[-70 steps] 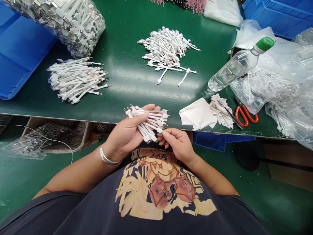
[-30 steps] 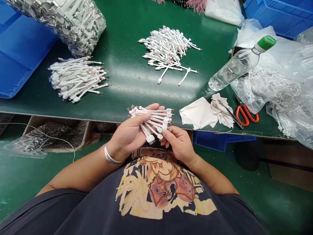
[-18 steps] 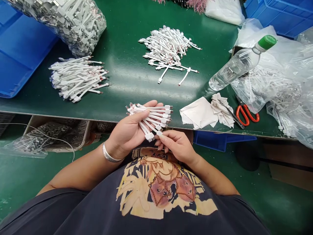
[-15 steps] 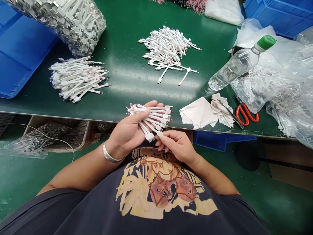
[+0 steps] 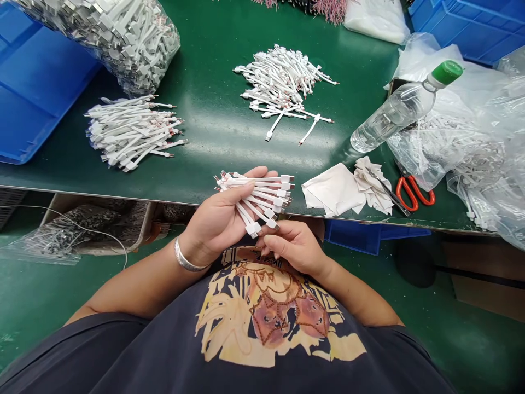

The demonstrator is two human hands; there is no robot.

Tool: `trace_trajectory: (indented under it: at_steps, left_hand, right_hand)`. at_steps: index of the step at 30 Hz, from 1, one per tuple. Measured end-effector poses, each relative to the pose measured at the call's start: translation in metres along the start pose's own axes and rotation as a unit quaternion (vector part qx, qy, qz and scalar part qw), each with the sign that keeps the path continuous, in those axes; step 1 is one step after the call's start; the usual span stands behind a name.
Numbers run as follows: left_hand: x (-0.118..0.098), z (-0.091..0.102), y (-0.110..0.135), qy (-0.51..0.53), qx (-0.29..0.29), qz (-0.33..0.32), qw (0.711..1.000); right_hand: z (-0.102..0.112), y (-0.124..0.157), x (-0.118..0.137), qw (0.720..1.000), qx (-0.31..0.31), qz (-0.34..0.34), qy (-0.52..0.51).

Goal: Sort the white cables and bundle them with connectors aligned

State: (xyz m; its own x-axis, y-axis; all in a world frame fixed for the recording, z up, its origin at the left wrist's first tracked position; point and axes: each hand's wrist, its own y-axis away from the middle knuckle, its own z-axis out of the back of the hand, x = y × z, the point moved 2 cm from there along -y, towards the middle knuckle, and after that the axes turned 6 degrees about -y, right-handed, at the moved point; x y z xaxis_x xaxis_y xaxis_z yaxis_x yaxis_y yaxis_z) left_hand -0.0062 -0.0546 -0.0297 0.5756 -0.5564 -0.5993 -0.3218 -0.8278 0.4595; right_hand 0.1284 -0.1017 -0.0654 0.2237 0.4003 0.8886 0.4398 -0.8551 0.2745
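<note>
- White cables (image 5: pixel 261 199), fanned in the left hand (image 5: pixel 217 218), at the near edge of the worktop (image 5: pixel 209 150).
- Left hand: grip clamped, thumb pressing the cables to palm and fingers.
- Long axes run roughly left to right, lower ones slanting down-right; plugs (image 5: pixel 284 186) face right.
- Right hand (image 5: pixel 298 249): nearer the plugs, just below the lowest; fingers curled, can't tell whether its grip pinches one.
- Writing: letter-like marks on shirt (image 5: pixel 156 355), unreadable. Bottle (image 5: pixel 394 116): no label visible.
</note>
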Motion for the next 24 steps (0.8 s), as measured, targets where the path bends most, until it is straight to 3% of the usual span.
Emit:
trace_trajectory:
  at_steps: [24]
  left_hand:
    - [0.003,-0.0006,-0.0042,0.005,-0.013,-0.006,1.0]
  right_hand:
    - [0.0024,-0.0022,-0.0062,1.0,-0.029,0.011,-0.005]
